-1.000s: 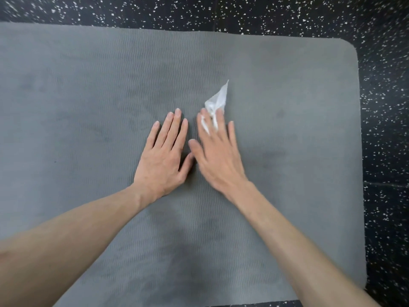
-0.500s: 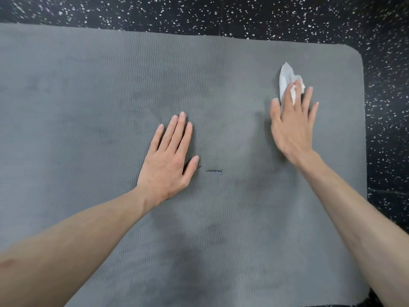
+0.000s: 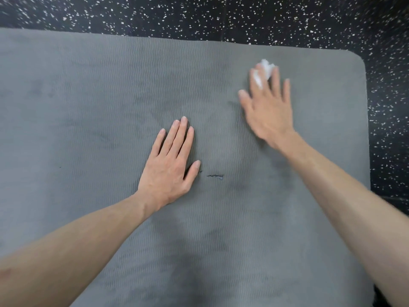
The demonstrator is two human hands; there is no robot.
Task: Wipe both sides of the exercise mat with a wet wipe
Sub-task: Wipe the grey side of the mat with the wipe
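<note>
A grey ribbed exercise mat [image 3: 88, 103] lies flat on the floor and fills most of the view. My left hand [image 3: 170, 165] rests flat on it near the middle, fingers straight and together. My right hand [image 3: 269, 107] is blurred with motion toward the mat's far right corner, its straight fingers pressing a crumpled white wet wipe [image 3: 265, 68] onto the mat. Most of the wipe is hidden under the fingers; a white tuft sticks out beyond the fingertips.
A small dark tear [image 3: 215, 176] marks the mat just right of my left thumb. Black rubber floor with white speckles [image 3: 265, 16] borders the mat at the far side and the right. The mat's rounded corner [image 3: 359, 60] lies right of my right hand.
My right hand swept the wipe from beside my left hand out toward the far right corner, then shifted slightly back left. The tear became visible. My left hand stayed put.
</note>
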